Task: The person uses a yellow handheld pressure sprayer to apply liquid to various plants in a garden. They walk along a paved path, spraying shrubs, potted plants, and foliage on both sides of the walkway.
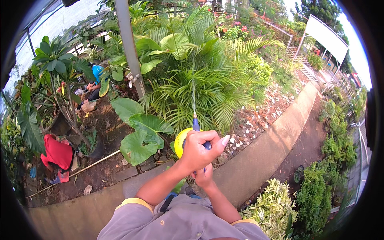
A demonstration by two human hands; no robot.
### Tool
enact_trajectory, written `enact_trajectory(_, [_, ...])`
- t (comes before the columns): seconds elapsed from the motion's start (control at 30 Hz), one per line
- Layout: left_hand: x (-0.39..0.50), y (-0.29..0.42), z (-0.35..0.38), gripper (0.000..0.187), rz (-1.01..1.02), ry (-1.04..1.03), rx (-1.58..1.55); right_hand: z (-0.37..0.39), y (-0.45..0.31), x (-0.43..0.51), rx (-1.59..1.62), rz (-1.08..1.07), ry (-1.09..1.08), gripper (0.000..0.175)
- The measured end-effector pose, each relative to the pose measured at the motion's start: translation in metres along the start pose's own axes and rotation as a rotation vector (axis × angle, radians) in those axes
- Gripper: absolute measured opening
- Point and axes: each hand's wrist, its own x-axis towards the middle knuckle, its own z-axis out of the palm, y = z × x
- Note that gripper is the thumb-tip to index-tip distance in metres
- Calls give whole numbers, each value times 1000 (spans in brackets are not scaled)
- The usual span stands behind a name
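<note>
A yellow and blue hand sprayer [180, 143] is held out in front of my chest, its nozzle with a brass-coloured tip [195, 121] pointing forward. Wrapped over its top is my left hand [201, 147], which hides much of the sprayer's head; the thumb sticks out to the right. Just below, my right hand [204, 177] grips a blue part that is mostly covered. A thin stream of water [193, 93] leaves the nozzle towards a green palm [207, 81]. Large heart-shaped leaves [147, 132] stand left of the sprayer.
A concrete path [255, 159] curves away to the right, bordered by pale stones [249, 129]. At left, a person in red [60, 151] bends low; another in blue [96, 73] sits farther back. A metal post [129, 45] rises beside the palm. Variegated shrubs [270, 202] grow at lower right.
</note>
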Motion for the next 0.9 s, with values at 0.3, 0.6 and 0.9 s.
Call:
enact_trajectory(0.3, [1, -19, -3, 34, 6, -7, 40, -3, 24, 9, -51, -41, 65, 38])
enact_trajectory(0.6, [-12, -41, -13, 31, -88, -73, 58, 10, 49, 9, -137, -247, 160, 45])
enact_trajectory(0.9, [0, -37, -29, 32, -69, -84, 45, 28, 57, 24, -92, -327, 206, 44])
